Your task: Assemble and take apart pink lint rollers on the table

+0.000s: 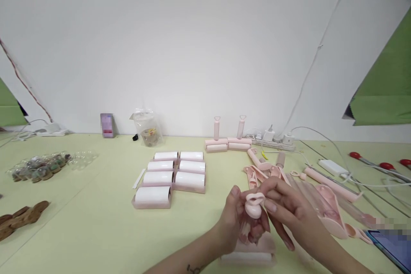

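My left hand [228, 224] is closed around the handle of a pink lint roller, whose pink end cap [253, 209] with a heart-shaped loop points up toward me. With its fingertips, my right hand [297, 212] grips the side of that cap. Below both hands lies the roller head [247, 258] with its white roll, partly blurred; my fingers hide most of the handle. Just beyond my right hand are loose pink plastic handle parts [252, 177] and a curved pink cover [329, 205].
Several white rolls in pink cases [189, 180] stand in two columns left of centre. Two finished-looking lint rollers [216, 145] lean at the wall beside a power strip [272, 143]. A phone [391, 248], cables and red-ended rods [387, 166] lie right; clear packs [41, 169] sit left.
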Available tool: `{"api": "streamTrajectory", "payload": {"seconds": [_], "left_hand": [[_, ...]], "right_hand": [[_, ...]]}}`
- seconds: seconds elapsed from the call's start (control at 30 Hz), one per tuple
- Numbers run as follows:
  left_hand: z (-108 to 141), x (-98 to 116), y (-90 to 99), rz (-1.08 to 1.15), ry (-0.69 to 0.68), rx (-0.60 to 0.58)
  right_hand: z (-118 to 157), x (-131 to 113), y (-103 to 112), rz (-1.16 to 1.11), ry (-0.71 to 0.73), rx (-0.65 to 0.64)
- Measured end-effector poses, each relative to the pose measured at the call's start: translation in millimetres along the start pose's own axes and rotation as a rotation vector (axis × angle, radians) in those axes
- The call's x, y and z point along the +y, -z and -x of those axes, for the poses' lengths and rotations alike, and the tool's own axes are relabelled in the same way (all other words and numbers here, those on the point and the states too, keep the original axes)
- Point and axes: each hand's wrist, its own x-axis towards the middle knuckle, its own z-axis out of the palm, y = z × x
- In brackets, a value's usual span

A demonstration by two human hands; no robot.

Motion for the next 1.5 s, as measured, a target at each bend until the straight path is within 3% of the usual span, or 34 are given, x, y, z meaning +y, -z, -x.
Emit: {"api": "streamTrajectory", "payload": {"seconds": [0.17,0.33,0.5,0.7,1.0,1.17,1.33,1.5], "left_hand": [[1,2,1.6,-0.052,0.056,-0.017],[1,1,2.7,-0.04,0.008,-0.004],[1,-7,7.9,-0.047,-0.06,-0.086],[0,-9,10.1,-0.146,-0.097,-0.195],[3,-22,6.6,-0.2,-0.082,0.032],[9,-16,-2.4,-0.291,-0.047,0.182],[13,-6,-10.4,-0.282,-0.023,0.187],[6,-12,-5.0,-0.182,-0.059,0.168]], "right_hand": [[-10,2,9,0.082,0.09,-0.134],[-18,-5,8,0.436,0.25,-0.064],[-18,-13,-3,0.417,0.11,-0.281],[-11,-12,-12,0.309,-0.045,-0.337],[-10,-9,-14,0.146,-0.053,-0.29],[-10,-4,-15,0.068,-0.096,-0.337],[-8,-5,-17,0.054,-0.032,-0.304],[-10,-8,-15,0.093,-0.05,-0.32]]}}
